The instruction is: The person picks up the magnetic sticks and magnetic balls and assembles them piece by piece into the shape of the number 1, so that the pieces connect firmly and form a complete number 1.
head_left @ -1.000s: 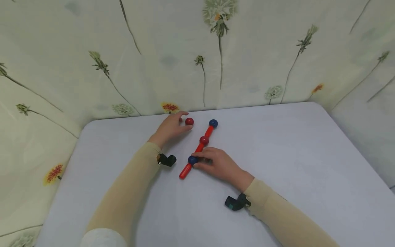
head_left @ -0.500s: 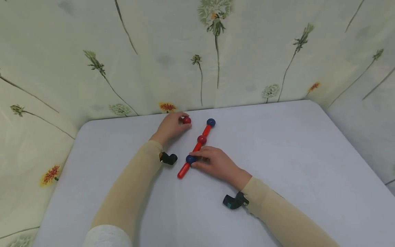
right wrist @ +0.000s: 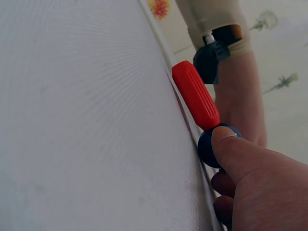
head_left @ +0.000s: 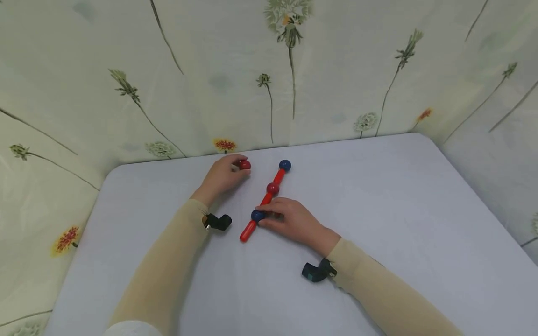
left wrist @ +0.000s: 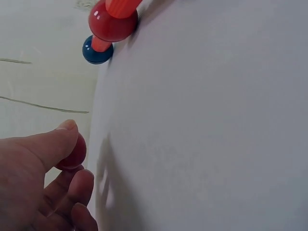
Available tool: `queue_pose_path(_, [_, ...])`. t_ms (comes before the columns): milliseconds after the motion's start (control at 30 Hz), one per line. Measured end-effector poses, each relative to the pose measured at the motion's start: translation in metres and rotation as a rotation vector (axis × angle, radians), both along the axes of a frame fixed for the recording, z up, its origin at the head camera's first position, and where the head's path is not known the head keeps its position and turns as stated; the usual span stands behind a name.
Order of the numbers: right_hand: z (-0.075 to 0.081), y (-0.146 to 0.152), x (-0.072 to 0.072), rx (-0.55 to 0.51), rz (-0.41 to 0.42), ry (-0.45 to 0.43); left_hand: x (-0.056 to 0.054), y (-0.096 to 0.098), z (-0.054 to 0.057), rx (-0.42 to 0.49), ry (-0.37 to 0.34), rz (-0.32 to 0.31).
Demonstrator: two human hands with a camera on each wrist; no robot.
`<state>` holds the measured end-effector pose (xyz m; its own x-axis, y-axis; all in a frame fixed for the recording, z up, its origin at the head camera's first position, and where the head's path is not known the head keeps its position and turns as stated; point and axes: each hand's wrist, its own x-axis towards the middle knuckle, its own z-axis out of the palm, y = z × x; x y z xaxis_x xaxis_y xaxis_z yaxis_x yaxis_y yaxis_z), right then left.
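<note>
My left hand pinches a loose red ball between thumb and fingers near the table's back edge. In the left wrist view the thumb covers part of that red ball. To its right lies a slanting chain of balls joined by red rods. A blue ball ends it at the back, followed by a red ball and a nearer blue ball. Thumb and fingers of my right hand grip this nearer blue ball. From it a red rod sticks out with its other end free.
The white table has its back edge against a flower-printed cloth. Small black cameras sit on the left wrist and the right wrist.
The left hand has taken hold of the loose red ball and moved it slightly left, away from the chain. The right hand keeps its grip on the nearer blue ball.
</note>
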<state>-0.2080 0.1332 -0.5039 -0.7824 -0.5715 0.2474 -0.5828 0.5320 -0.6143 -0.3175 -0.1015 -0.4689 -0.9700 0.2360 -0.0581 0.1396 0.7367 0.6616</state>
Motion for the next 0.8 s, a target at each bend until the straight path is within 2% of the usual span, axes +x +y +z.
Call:
queue_pose_path(233, [0.004, 0.000, -0.003, 0.015, -0.001, 0.002, 0.015, -0.020, 0.004, 0.108, -0.032, 0.069])
queue_pose_path(400, [0.004, 0.001, -0.002, 0.026, -0.010, 0.003, 0.030, -0.034, 0.004, 0.146, -0.054, 0.064])
queue_pose_path(600, [0.003, 0.001, 0.001, -0.005, 0.012, 0.012, 0.057, -0.046, 0.002, 0.190, -0.065, 0.040])
queue_pose_path(800, [0.003, -0.001, 0.003, -0.011, 0.021, 0.014, 0.091, -0.053, -0.006, 0.217, -0.058, 0.035])
